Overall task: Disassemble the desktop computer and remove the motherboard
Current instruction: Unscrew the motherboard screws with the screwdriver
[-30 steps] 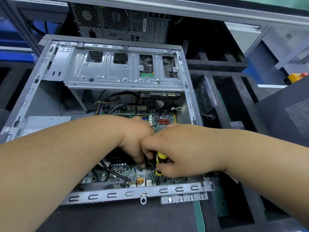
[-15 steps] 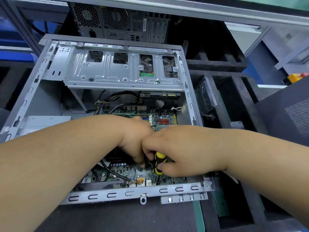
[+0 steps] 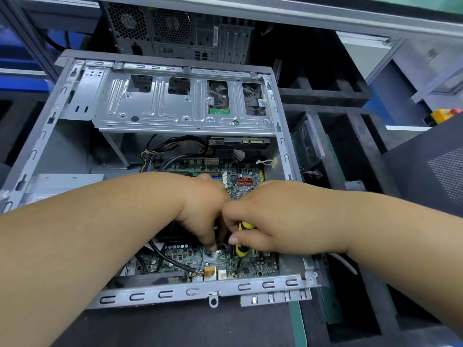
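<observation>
Nearest to me is the front rail of the open computer case (image 3: 160, 294), a grey metal strip with slotted cut-outs and a small screw tab hanging from its middle. Just beyond it lies the near strip of the motherboard (image 3: 253, 267), green and packed with chips; a black cable (image 3: 170, 260) runs across it to a connector by the rail. I can read no brand or label anywhere; the print on the board is too small.

My two hands meet over the middle of the board. My right hand (image 3: 273, 216) is curled around a screwdriver (image 3: 241, 249) with a yellow and black handle, whose shaft points down at the board close to the near rail. My left hand (image 3: 203, 209) touches the right, its fingers bent down with the tips on or just above the board beside the screwdriver; I cannot tell whether they pinch anything.

My forearms cover most of the board's middle, so free room is tight: the case walls hem it in on the left and right. Past the hands the far part of the board shows red sockets (image 3: 245, 182) and bundled wires (image 3: 160, 151). Over that hangs a silver drive cage (image 3: 175, 106), spanning the case. Behind the case stands a second computer tower (image 3: 175, 28), rear side toward me. On the right sit black foam trays (image 3: 350, 151), and a dark perforated panel (image 3: 436, 176).
</observation>
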Action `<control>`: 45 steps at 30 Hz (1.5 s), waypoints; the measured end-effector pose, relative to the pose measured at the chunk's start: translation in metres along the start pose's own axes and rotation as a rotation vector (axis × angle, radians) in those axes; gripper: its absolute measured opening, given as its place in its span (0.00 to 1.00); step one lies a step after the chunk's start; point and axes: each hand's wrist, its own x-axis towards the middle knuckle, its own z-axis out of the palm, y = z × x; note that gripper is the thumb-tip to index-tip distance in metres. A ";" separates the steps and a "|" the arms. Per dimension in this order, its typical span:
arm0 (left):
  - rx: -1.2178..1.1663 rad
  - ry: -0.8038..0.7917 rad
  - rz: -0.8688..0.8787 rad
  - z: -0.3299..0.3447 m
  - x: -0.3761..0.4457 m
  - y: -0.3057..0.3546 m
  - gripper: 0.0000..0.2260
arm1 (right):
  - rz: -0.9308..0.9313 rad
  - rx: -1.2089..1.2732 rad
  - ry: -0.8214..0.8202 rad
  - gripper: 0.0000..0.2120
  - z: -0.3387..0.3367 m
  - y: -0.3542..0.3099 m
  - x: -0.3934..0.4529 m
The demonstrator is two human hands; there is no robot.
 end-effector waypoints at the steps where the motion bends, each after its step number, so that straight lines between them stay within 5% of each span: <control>1: 0.007 -0.005 0.003 0.000 0.000 0.000 0.16 | 0.001 0.005 0.008 0.08 0.000 0.001 -0.001; 7: 0.039 -0.002 0.005 0.000 0.000 -0.001 0.19 | 0.009 0.030 0.072 0.08 -0.003 0.001 -0.006; 12: -0.146 0.045 0.032 -0.007 -0.006 -0.003 0.26 | 0.097 0.114 0.298 0.07 -0.036 0.005 -0.031; 17: -0.649 0.194 0.100 -0.021 -0.026 -0.010 0.20 | 0.171 0.204 0.580 0.10 -0.055 0.014 -0.054; 25: -0.905 0.380 0.096 -0.033 -0.038 0.000 0.11 | 0.237 0.434 0.863 0.10 -0.054 0.012 -0.082; 31: -0.878 0.498 0.027 -0.047 -0.041 0.018 0.02 | 0.304 0.420 0.989 0.10 -0.050 0.009 -0.099; 36: -0.798 0.681 -0.067 -0.062 -0.020 0.050 0.01 | 0.453 0.383 1.336 0.10 -0.043 0.010 -0.117; 39: -0.644 0.650 0.017 -0.073 0.000 0.088 0.02 | 0.540 0.322 1.479 0.09 -0.040 0.013 -0.125; 45: -0.341 0.485 0.136 -0.075 0.052 0.145 0.06 | 0.664 0.385 1.457 0.09 -0.025 0.025 -0.129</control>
